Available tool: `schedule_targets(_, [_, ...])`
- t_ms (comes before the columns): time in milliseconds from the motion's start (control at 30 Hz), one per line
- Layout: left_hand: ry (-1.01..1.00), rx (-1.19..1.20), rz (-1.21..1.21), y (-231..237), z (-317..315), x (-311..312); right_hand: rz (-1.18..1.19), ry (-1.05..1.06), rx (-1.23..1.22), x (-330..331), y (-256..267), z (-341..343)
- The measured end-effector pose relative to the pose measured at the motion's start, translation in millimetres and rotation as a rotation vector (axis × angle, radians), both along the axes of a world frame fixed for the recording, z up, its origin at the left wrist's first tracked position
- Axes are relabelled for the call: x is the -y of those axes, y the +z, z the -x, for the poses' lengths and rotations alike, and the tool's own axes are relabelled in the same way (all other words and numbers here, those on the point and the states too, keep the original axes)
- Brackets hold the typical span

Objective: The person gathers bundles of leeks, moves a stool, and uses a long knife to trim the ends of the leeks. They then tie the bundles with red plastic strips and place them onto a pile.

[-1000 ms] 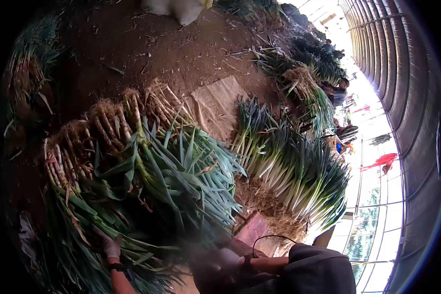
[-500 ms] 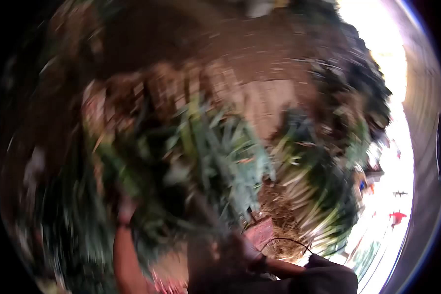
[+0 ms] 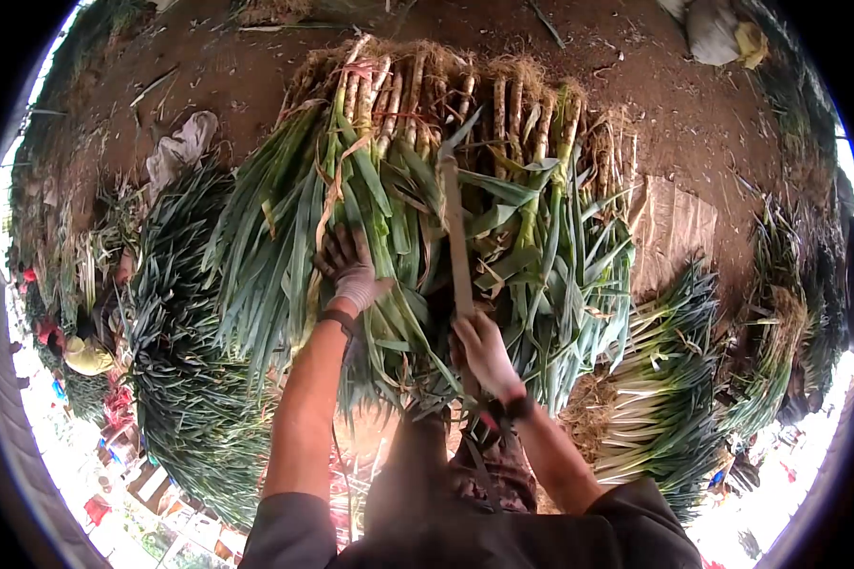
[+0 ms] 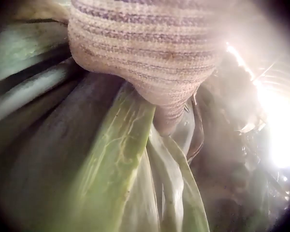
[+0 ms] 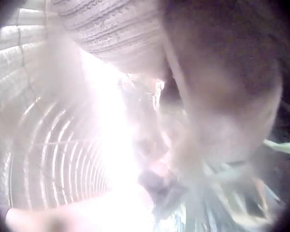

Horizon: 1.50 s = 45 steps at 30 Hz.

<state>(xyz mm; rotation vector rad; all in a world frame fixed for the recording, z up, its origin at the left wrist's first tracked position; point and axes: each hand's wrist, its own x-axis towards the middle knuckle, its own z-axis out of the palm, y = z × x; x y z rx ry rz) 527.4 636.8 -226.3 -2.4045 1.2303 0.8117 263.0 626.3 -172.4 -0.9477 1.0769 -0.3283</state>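
Observation:
Large leek-like plants (image 3: 531,237) lie in a row, roots away from the body and green leaves nearer. My gloved left hand (image 3: 354,270) rests on the leaves of the left bundle (image 3: 299,209), fingers spread; in the left wrist view the striped glove (image 4: 150,53) covers part of a broad leaf (image 4: 116,154). With my gloved right hand (image 3: 484,356) I grip a long-handled tool (image 3: 458,237), its curved blade (image 3: 461,131) over the stalks. The right wrist view is hazy, showing the glove (image 5: 116,36) beside a blurred brown shape.
Red ties (image 3: 356,68) show around some stalks. Left lies a dark green leaf pile (image 3: 176,332) with a pale cloth (image 3: 180,147) above it. Right are flattened cardboard (image 3: 674,232), white-stemmed plants (image 3: 650,389) and another bundle (image 3: 778,351). A white sack (image 3: 710,33) lies at the upper right.
The head view has swung left, bringing the plants to its centre. My right hand has moved from near my lap out over the leaves, with the tool now clearly visible. My left hand still touches leaves.

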Motion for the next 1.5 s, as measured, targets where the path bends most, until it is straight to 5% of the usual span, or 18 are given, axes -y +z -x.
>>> schedule_targets(200, [-0.014,-0.006,0.078,-10,-3,-6,-0.393,0.015,-0.082,77,-32,-64])
schedule_targets(367, [0.002,0.009,-0.001,-4,-1,1,-0.444,-0.118,0.015,108,-37,-98])
schedule_targets(467, [-0.022,0.008,0.044,-10,-2,-3,-0.043,-0.010,-0.075,141,-85,-125])
schedule_targets(533, [-0.018,0.001,0.024,-6,-2,3,0.272,0.242,-0.268,197,-157,-146])
schedule_targets(600, [-0.012,-0.006,0.018,-4,-3,1,0.513,0.164,-0.238,241,-181,-175])
schedule_targets(700, [-0.028,-0.029,0.040,-5,-3,0,0.515,0.193,-0.311,242,-158,-171])
schedule_targets(800, [-0.025,-0.037,-0.015,-6,-3,0,0.516,0.164,-0.258,164,-134,-107])
schedule_targets(900, [0.007,-0.067,0.077,-8,-4,-6,0.140,-0.308,-0.285,71,-58,-19])
schedule_targets(1000, [-0.002,-0.051,0.115,-21,-4,-10,0.039,-0.418,-0.236,36,2,11])
schedule_targets(1100, [-0.003,-0.046,0.109,-13,-4,-7,-0.210,-0.170,-0.173,55,30,-6])
schedule_targets(1367, [0.011,-0.058,0.134,-2,-5,-8,-0.224,0.063,-0.143,7,25,3])
schedule_targets(1500, [0.042,-0.013,0.352,20,-13,-15,-0.256,0.172,-0.226,-18,45,43])
